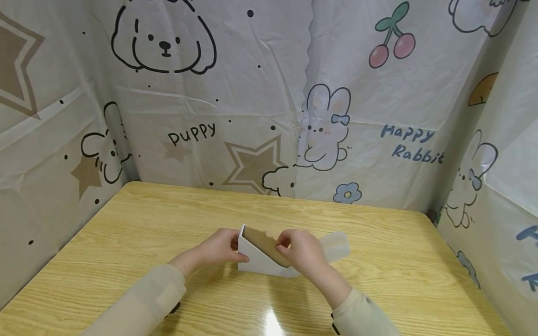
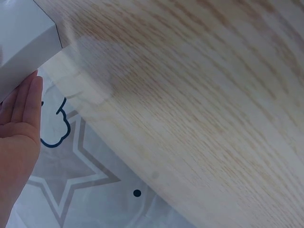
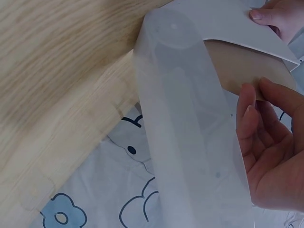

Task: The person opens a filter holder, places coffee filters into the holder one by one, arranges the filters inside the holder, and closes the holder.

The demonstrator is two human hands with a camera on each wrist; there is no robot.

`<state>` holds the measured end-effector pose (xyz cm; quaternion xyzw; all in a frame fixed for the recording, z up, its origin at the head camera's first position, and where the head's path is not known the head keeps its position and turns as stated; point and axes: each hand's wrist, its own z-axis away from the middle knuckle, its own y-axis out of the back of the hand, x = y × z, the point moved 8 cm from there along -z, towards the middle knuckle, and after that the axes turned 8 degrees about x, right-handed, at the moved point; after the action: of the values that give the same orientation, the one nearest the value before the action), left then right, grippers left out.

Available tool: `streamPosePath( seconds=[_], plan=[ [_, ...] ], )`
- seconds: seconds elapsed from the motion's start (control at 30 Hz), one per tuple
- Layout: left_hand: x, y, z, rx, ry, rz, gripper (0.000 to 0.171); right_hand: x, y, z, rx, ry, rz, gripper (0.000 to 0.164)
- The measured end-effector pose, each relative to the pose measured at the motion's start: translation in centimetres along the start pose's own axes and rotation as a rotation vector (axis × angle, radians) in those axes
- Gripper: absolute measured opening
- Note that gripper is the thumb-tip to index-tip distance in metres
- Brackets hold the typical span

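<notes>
A white box [image 1: 256, 259] with a slanted open top sits on the table in the head view. My left hand [image 1: 214, 246] grips its left end, thumb on the near side; in the left wrist view several fingers [image 2: 32, 102] lie along the box [image 2: 28, 42]. Brown cardboard [image 1: 261, 241] fills the slanted opening. Over it, my right hand [image 1: 303, 252] pinches the cardboard's far edge between thumb and fingertips, as the right wrist view shows on the cardboard [image 3: 242, 66]. From the box's low right end a translucent plastic flap [image 3: 185, 133] extends, partly behind the right hand.
The wood-grain table [image 1: 159, 219] spreads around the box. Behind it and at both sides hangs a white printed curtain [image 1: 260, 93] with puppies, rabbits and stars. A light reflection lies on the table's near part.
</notes>
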<state>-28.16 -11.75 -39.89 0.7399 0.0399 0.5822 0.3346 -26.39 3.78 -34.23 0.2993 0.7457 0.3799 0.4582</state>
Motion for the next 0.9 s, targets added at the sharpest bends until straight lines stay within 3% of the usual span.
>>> streamPosePath(
  seconds=[0.9],
  plan=[
    [-0.1, -0.2, 0.0, -0.013, -0.002, 0.020, 0.039, 0.4, -2.2, 0.0, -0.043, 0.000, 0.037, 0.011]
  ],
)
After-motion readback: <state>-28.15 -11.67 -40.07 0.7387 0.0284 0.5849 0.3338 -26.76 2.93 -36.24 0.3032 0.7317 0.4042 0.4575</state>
